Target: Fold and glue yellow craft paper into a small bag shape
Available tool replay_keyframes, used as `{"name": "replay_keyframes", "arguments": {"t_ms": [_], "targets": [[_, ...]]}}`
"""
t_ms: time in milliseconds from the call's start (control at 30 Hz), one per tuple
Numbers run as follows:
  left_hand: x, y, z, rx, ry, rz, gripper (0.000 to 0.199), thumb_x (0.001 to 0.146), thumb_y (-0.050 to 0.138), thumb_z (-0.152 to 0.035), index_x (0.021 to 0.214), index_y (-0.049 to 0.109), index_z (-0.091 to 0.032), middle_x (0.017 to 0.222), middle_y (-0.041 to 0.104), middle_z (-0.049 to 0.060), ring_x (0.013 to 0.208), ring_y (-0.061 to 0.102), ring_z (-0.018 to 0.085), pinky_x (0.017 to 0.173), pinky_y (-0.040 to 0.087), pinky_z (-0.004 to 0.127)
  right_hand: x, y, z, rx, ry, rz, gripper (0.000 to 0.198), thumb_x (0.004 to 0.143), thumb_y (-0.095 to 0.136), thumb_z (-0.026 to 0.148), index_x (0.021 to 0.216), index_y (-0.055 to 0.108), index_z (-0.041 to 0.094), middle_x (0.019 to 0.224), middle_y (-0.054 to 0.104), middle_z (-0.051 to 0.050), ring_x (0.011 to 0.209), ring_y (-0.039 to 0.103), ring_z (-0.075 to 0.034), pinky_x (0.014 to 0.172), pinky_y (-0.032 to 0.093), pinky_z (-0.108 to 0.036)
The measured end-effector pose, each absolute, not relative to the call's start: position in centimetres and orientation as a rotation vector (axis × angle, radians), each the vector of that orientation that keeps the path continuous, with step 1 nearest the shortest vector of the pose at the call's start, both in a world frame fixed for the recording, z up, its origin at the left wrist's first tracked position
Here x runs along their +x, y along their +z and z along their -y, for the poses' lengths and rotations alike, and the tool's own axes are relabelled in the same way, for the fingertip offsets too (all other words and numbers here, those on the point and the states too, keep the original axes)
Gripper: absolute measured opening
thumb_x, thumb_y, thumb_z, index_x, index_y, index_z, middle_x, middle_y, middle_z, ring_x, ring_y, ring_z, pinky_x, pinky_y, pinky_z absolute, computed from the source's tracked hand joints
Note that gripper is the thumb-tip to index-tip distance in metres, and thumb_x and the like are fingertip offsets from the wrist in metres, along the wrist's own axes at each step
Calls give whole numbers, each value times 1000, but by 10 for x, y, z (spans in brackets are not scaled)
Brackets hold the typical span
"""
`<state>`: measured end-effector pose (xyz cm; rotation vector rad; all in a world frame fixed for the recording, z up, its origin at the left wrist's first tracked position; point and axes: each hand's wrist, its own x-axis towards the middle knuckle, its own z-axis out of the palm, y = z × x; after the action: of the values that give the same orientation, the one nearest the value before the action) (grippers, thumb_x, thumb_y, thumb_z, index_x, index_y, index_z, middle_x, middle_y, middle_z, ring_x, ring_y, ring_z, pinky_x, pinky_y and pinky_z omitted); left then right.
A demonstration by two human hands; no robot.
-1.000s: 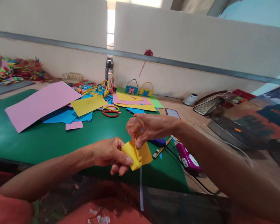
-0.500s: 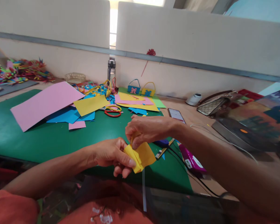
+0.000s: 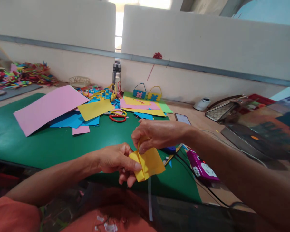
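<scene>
We see a creased yellow sheet [image 3: 156, 160] above the green mat [image 3: 48, 148], pinched by our left hand [image 3: 118, 160] and right hand [image 3: 147, 137]. It seems part-folded, its right side flat; behind, blue [image 3: 139, 93] and yellow bags [image 3: 154, 96] look finished.

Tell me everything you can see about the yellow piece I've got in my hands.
The yellow piece is plain and thin, like felt or stiff paper; I can't tell which. It's folded, with a smaller section on the left and a broader panel on the right, meeting along a raised crease. It's tilted, held up near the front edge of the green mat. Your left hand pinches the left section, thumb on top; your right hand pinches it near the top of the crease.
</scene>
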<state>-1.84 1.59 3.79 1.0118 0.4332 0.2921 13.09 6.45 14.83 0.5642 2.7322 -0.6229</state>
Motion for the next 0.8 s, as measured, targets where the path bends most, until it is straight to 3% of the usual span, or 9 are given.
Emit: {"name": "replay_keyframes", "arguments": {"t_ms": [267, 467, 800], "targets": [[-21, 34, -16, 1065, 289, -405, 28, 66, 70, -34, 69, 65, -7, 50, 65, 4, 35, 55, 9, 36, 44, 14, 119, 147, -59, 631, -538, -2668, 3, 71, 67, 20, 73, 70, 19, 57, 57, 4, 67, 52, -12, 56, 31, -22], [-19, 36, -15, 1049, 280, -401, 23, 64, 70, -31, 71, 64, -9, 48, 63, 1, 35, 54, 8, 34, 42, 13, 113, 150, -57, 658, -557, -2604, 14, 70, 68, 19, 84, 72, 20, 76, 69, 0, 78, 57, -14, 59, 36, -21], [-18, 34, -16, 1076, 270, -440, 20, 62, 67, -29, 67, 63, -10, 47, 62, 1, 35, 51, 7, 33, 39, 14, 112, 144, -59, 576, -509, -2631, 13, 69, 65, 18, 80, 72, 20, 74, 70, 3, 66, 54, -11, 63, 33, -24]]}}
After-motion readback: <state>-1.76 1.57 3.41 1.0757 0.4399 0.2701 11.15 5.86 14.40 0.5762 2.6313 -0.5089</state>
